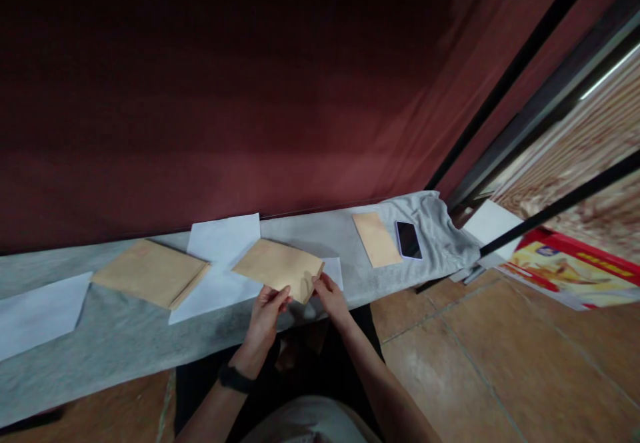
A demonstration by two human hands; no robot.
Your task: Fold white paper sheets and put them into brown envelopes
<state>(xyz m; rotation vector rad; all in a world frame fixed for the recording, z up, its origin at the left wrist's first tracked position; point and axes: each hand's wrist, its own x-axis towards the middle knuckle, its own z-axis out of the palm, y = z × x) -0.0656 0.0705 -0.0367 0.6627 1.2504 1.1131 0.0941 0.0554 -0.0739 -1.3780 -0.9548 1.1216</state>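
Note:
A brown paper envelope [280, 264] is held at its near end between both hands, above the cloth-covered bench. My left hand [270, 306] pinches its near edge, thumb on top. At the right corner, my right hand [330, 294] grips the short end with thumb and fingers. White paper sheets [227, 236] lie partly under and behind this envelope. To the left, a small stack of brown envelopes [150, 271] rests partly on the white paper. A single smaller tan envelope [376, 240] lies to the right of my hands.
A phone [409, 240] lies near the right end of the grey cloth [125, 336]. More white paper [40, 313] is at the far left. Behind the bench hangs a dark red curtain [250, 130]. Black metal bars [505, 83] and a red printed box [575, 266] stand at the right.

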